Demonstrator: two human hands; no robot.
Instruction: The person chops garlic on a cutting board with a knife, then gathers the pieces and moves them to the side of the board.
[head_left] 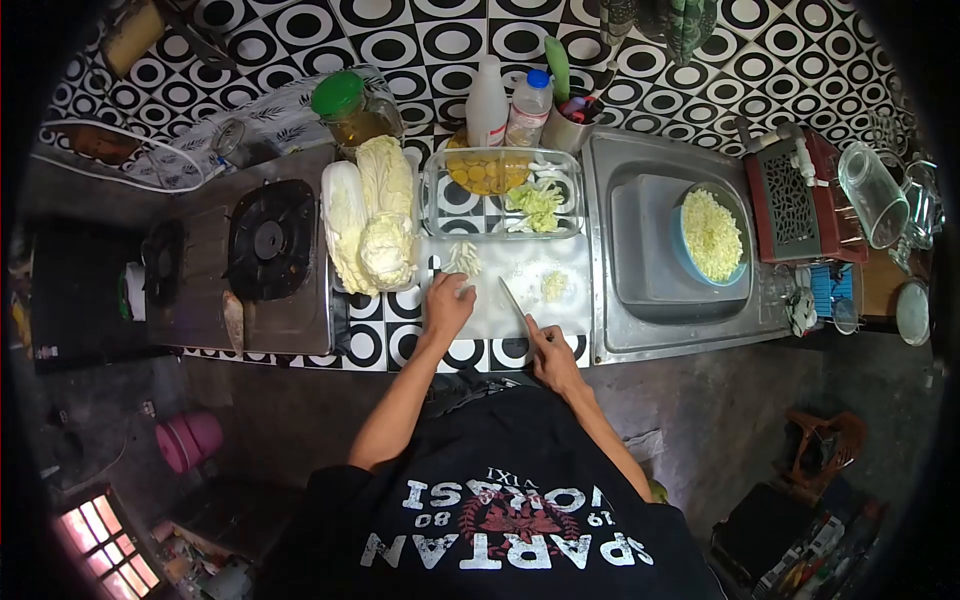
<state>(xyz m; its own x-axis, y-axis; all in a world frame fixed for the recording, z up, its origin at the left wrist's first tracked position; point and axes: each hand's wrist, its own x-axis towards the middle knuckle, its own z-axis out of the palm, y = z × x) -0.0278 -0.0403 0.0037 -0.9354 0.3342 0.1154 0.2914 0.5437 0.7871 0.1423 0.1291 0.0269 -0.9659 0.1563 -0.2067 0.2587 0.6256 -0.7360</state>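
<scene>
A pale cutting board [535, 262] lies on the patterned counter before me. My right hand [556, 358] is closed around the handle of a knife [512, 300], its blade pointing up and left over the board. My left hand [450, 306] rests at the board's left side with fingers curled, just below some cabbage strips [463, 257]; what the fingers hold, if anything, is hidden. A small heap of finely chopped cabbage [554, 286] sits right of the blade. Behind the board, a clear glass dish [440, 222] contains cabbage pieces [538, 204].
Whole napa cabbages [372, 215] stand left of the board, beside a stove [268, 240]. To the right, a blue bowl [684, 255] of chopped cabbage sits in the metal sink [606, 250]. Bottles [488, 105] and a green-lidded jar [345, 110] line the back.
</scene>
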